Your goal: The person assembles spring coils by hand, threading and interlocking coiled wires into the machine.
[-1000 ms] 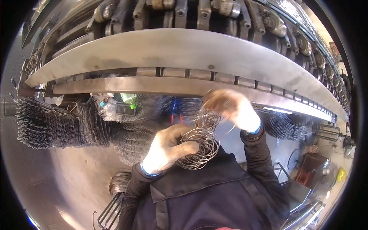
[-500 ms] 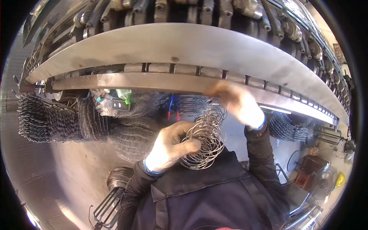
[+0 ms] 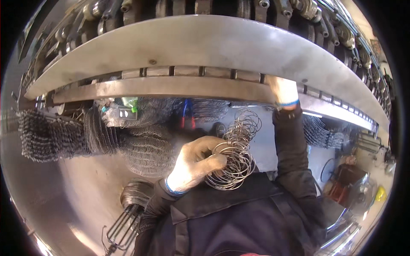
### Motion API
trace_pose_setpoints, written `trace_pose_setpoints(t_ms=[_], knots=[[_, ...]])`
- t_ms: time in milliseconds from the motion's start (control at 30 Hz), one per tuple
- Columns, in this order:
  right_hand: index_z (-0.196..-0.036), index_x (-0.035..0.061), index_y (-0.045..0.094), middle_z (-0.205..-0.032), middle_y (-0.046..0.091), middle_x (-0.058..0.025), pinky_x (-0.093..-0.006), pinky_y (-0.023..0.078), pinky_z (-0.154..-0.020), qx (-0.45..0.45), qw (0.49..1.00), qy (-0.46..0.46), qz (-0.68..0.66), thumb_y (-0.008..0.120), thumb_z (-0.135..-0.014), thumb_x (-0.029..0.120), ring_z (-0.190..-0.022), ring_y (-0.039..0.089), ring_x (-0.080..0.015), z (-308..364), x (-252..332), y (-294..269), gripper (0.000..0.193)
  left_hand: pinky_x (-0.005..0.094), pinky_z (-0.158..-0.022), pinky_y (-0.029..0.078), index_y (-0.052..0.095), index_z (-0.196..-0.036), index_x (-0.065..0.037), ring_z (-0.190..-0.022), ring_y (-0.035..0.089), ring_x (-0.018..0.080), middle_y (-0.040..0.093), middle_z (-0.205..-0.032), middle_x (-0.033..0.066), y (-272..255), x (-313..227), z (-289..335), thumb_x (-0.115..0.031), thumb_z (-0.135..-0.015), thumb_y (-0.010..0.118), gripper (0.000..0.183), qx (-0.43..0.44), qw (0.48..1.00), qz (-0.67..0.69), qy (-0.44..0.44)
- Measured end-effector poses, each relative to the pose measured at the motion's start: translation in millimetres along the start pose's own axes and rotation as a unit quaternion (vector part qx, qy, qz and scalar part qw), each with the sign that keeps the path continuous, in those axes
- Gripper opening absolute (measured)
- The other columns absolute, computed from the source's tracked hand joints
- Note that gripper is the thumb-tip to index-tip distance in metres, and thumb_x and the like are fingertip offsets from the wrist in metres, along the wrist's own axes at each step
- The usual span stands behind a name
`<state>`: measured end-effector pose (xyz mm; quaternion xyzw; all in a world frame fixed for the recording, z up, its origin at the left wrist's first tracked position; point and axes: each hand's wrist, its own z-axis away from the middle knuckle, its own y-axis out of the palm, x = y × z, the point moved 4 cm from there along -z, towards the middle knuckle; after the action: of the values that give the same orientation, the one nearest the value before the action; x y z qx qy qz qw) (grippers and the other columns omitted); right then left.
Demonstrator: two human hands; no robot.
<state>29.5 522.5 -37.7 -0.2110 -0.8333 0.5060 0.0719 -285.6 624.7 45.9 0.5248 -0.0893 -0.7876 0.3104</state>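
Note:
My left hand (image 3: 197,162), in a pale work glove with a blue cuff, is closed on a loose bunch of thin metal wire rings (image 3: 232,173). The bunch hangs in front of my dark apron, and its far end spreads upward toward the machine's lower metal bar (image 3: 179,86). My right hand (image 3: 285,91), gloved the same way, is raised to the slot between that bar and the wide metal plate (image 3: 192,42). Its fingers are blurred and partly hidden at the slot, so what they touch does not show. Small metal blocks (image 3: 218,72) line the slot.
Bundles of dark wire mesh (image 3: 147,149) hang below the bar on the left, with more mesh (image 3: 320,132) on the right. A wire coil (image 3: 136,194) sits on a rack at lower left. Blue-and-red-handled pliers (image 3: 187,114) hang under the bar. A fan (image 3: 363,194) stands at right.
My right hand has moved right along the bar and up to the slot. My left hand keeps its hold on the rings. The whole view has shifted slightly to the right along the machine.

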Motion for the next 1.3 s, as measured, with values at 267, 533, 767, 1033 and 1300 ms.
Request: trace_pose_setpoints(t_ms=[267, 533, 767, 1033, 1300], knots=[[-0.114, 0.0010, 0.070, -0.113, 0.072, -0.0152, -0.0402, 0.055, -0.093, 0.251, 0.722, 0.024, -0.644, 0.068, -0.094, 0.027, -0.106, 0.068, -0.0326, 14, 85, -105, 0.033, 0.0275, -0.077, 0.053, 0.068, -0.116, 0.008, -0.086, 0.064, 0.0127, 0.069, -0.105, 0.0095, -3, -1, -25, -0.017, -0.091, 0.076, 0.035, 0.065, 0.998, 0.001, 0.004], [-0.109, 0.0001, 0.072, -0.111, 0.073, -0.0153, -0.0416, 0.054, -0.095, 0.234, 0.748, 0.044, -0.619, 0.067, -0.091, 0.016, -0.108, 0.068, -0.0281, 22, 70, -118, 0.024, 0.0253, -0.065, 0.053, 0.067, -0.114, 0.007, -0.072, 0.065, 0.0116, 0.069, -0.093, 0.0083, 27, 16, -27, -0.012, -0.092, 0.075, 0.030, 0.015, 1.000, 0.013, 0.019], [-0.113, 0.0023, 0.069, -0.111, 0.071, -0.0134, -0.0417, 0.053, -0.093, 0.092, 0.845, 0.028, -0.525, 0.068, -0.090, 0.018, -0.105, 0.067, -0.0306, 33, 26, -105, 0.028, 0.0257, -0.065, 0.057, 0.067, -0.111, 0.008, -0.075, 0.067, 0.0132, 0.069, -0.100, 0.0116, 67, 40, -28, -0.008, -0.091, 0.075, 0.026, -0.027, 0.994, 0.028, 0.098], [-0.129, 0.0026, 0.063, -0.123, 0.065, -0.0222, -0.0514, 0.050, -0.098, -0.146, 0.984, -0.071, 0.072, 0.059, -0.093, 0.015, -0.113, 0.062, -0.0416, 25, -73, 6, 0.038, 0.0232, -0.069, 0.053, 0.065, -0.114, 0.006, -0.079, 0.063, 0.0104, 0.069, -0.100, 0.0086, 108, 66, -41, -0.014, -0.094, 0.073, 0.029, -0.082, 0.992, 0.081, 0.057], [-0.121, 0.0030, 0.068, -0.117, 0.069, -0.0211, -0.0437, 0.053, -0.097, 0.318, 0.733, -0.101, -0.594, 0.063, -0.096, 0.021, -0.111, 0.066, -0.0378, 120, 12, -87, 0.031, 0.0256, -0.074, 0.053, 0.060, -0.115, 0.005, -0.084, 0.063, 0.0112, 0.067, -0.102, 0.0082, 105, 91, -29, -0.025, -0.099, 0.069, 0.035, -0.077, 0.985, 0.144, 0.048]])
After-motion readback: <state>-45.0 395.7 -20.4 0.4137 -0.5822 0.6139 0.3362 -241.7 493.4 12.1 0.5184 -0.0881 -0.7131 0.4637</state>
